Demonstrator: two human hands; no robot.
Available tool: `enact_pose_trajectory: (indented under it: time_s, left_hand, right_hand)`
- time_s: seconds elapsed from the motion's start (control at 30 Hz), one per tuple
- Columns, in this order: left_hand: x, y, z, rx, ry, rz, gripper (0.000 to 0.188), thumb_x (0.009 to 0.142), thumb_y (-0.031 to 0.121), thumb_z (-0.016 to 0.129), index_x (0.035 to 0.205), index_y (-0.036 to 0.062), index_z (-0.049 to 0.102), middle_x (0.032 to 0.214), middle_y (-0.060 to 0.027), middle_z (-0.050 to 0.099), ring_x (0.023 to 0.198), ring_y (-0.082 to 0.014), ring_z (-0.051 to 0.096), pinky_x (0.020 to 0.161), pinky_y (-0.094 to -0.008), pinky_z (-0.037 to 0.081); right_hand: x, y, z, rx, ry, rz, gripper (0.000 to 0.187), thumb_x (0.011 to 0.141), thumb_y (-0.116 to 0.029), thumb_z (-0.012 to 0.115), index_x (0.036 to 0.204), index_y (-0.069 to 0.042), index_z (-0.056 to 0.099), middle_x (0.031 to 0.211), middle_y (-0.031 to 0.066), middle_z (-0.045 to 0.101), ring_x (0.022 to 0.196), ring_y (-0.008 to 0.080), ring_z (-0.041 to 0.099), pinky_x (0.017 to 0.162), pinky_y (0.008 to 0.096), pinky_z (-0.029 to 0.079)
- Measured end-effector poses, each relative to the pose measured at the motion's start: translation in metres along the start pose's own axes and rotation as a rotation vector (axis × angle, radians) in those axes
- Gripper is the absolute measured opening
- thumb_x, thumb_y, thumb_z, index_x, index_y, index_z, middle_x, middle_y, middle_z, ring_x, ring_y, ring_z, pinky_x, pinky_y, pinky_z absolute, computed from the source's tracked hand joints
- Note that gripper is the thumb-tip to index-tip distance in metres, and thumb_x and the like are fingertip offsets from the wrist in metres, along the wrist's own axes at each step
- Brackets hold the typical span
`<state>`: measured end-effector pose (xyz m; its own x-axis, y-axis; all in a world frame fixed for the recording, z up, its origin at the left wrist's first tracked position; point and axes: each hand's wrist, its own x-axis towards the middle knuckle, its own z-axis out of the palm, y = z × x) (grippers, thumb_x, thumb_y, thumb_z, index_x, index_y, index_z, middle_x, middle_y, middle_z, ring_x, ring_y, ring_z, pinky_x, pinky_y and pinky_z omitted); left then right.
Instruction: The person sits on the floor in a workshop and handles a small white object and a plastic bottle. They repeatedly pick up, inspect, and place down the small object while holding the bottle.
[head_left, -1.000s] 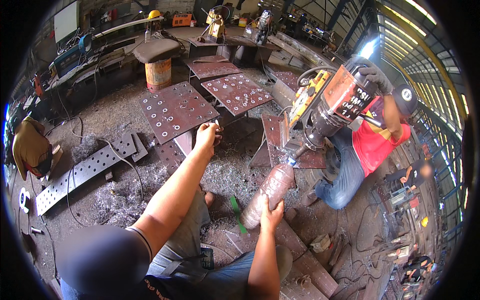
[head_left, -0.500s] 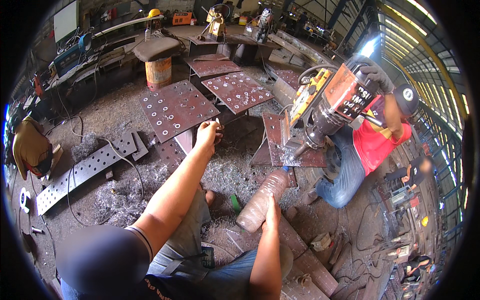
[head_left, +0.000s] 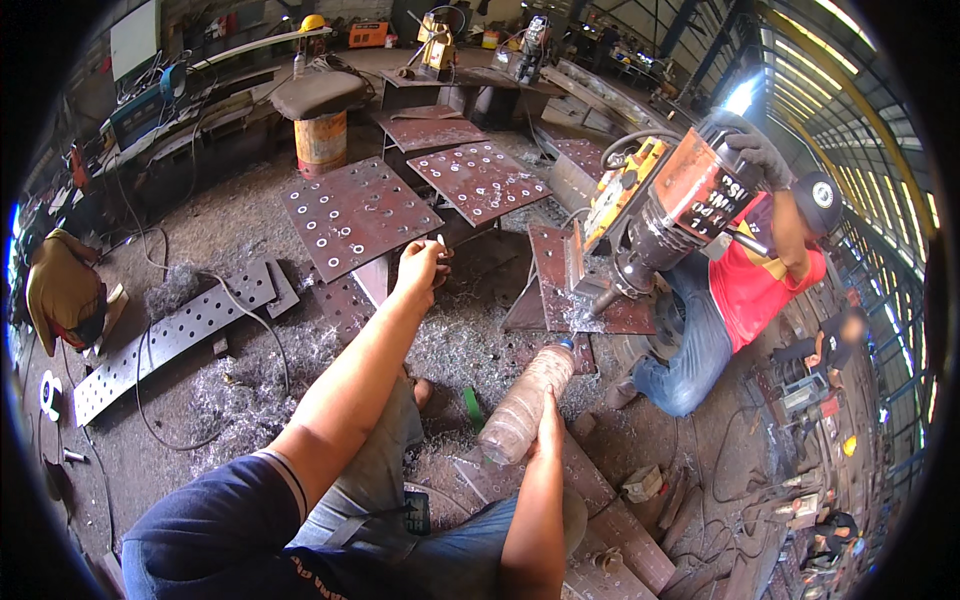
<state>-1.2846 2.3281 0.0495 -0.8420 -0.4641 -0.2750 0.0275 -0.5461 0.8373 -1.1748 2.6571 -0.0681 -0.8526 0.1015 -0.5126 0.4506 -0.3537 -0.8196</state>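
Observation:
My right hand (head_left: 549, 428) is closed round a large clear plastic bottle (head_left: 525, 405). Dirty-looking inside and tilted, the bottle points its blue cap toward the drill. My left hand (head_left: 424, 266) is raised with bent fingers, pinching a small white piece (head_left: 441, 240) too small to name. It hovers beside a dark red steel plate (head_left: 355, 215) marked with white rings. Past the bottle cap, a co-worker's gloved hand (head_left: 757, 152) rests on top of an orange and black drilling machine (head_left: 660, 210), whose tool reaches down to another red plate (head_left: 625, 317).
The co-worker in a red shirt (head_left: 740, 300) crouches at the right. Metal shavings (head_left: 250, 400) and cables litter the floor. A long perforated steel strip (head_left: 175, 345) lies at the left, and a padded stool on a rusty drum (head_left: 320, 145) stands farther back. Steel plates (head_left: 630, 540) lie near my legs.
The bottle has drawn back slightly from the drill's tool, its cap a little lower. My left hand keeps nearly the same pose. The view has shifted slightly.

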Motion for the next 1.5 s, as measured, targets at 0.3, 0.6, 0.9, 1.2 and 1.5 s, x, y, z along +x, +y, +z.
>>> enact_pose_trajectory:
  time_s: [0.3,0.6,0.9,1.2,1.5]
  left_hand:
    - [0.006,-0.002,-0.006,0.006,-0.009,0.002,0.015,0.093,0.022,0.067,0.101,0.0116,0.059,0.09,-0.0035,0.07,0.063,-0.0129,0.061,0.058,-0.0289,0.048]
    - [0.01,-0.004,-0.006,0.009,-0.007,0.012,0.015,0.091,0.02,0.064,0.103,0.0116,0.06,0.093,-0.0039,0.071,0.066,-0.0129,0.061,0.059,-0.029,0.049]
    - [0.006,-0.003,-0.003,0.011,-0.007,0.002,0.015,0.092,0.02,0.064,0.103,0.0117,0.059,0.093,-0.0036,0.071,0.065,-0.0133,0.061,0.059,-0.0282,0.048]
    - [0.006,0.0,-0.006,0.02,0.01,0.004,0.015,0.093,0.021,0.065,0.102,0.0117,0.059,0.093,-0.0039,0.071,0.064,-0.0127,0.06,0.058,-0.0281,0.048]
    - [0.008,-0.003,-0.006,0.011,-0.022,0.005,0.014,0.094,0.022,0.065,0.102,0.0115,0.059,0.091,-0.0037,0.071,0.063,-0.0123,0.06,0.057,-0.0282,0.049]
  right_hand:
    - [-0.009,-0.009,0.005,-0.028,0.027,0.031,0.093,0.089,-0.066,0.071,0.141,0.009,0.053,0.132,0.0212,0.063,0.113,0.0309,0.066,0.096,0.0439,0.055]
    - [0.01,0.002,-0.01,-0.107,0.023,-0.04,0.094,0.09,-0.068,0.068,0.138,0.013,0.054,0.131,0.0223,0.064,0.113,0.0302,0.066,0.096,0.0424,0.054]
    - [0.02,0.008,-0.014,-0.13,0.076,-0.137,0.09,0.095,-0.067,0.061,0.134,0.014,0.058,0.13,0.0249,0.064,0.116,0.0312,0.064,0.099,0.0415,0.052]
    - [-0.017,-0.013,0.014,0.15,0.057,-0.313,0.066,0.099,-0.035,0.07,0.146,0.003,0.044,0.136,0.0188,0.059,0.122,0.0297,0.062,0.102,0.0445,0.053]
    - [-0.029,-0.018,0.014,0.222,0.088,-0.406,0.07,0.099,-0.039,0.068,0.153,-0.003,0.038,0.146,0.0181,0.052,0.131,0.0324,0.055,0.109,0.0487,0.048]
